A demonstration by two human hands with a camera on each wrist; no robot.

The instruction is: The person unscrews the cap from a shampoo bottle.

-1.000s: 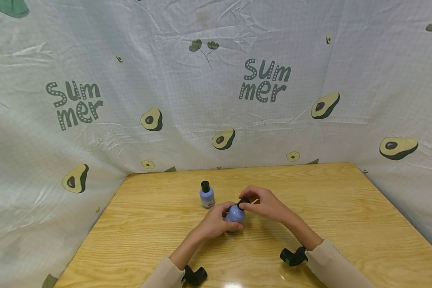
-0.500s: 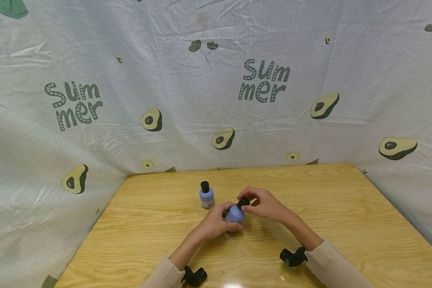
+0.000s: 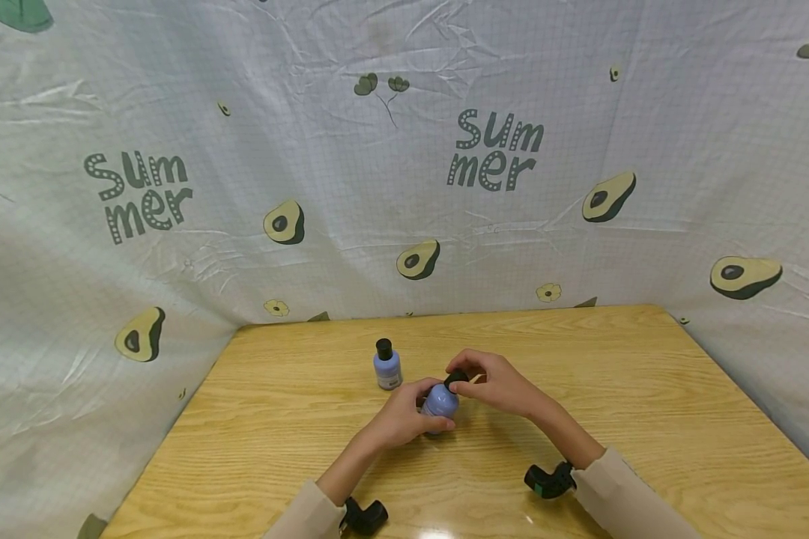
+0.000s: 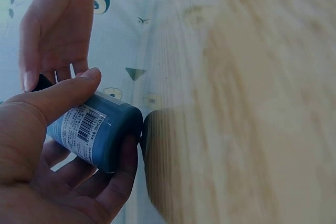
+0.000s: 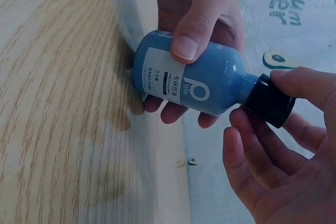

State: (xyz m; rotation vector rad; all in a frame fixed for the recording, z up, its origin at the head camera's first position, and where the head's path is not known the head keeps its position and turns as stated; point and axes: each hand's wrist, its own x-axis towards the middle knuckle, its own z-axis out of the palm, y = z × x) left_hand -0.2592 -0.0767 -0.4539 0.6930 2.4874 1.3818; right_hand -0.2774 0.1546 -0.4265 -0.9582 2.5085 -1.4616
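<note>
Around the body of a blue-violet shampoo bottle curl the fingers of my left hand, thumb across its near side. The bottle leans a little to the right, its base at or just over the table. My right hand pinches the black cap between thumb and fingers. In the right wrist view the cap sits on the bottle's neck, and the front label shows. A barcode label appears on the other side in the left wrist view.
A second blue-violet bottle with a black cap stands upright behind my left hand. The wooden table ends at a printed cloth backdrop. Black wrist devices are strapped at both sleeves.
My right fingers shift slightly about the cap, covering more and then less of it. The left hand and both bottles keep their places.
</note>
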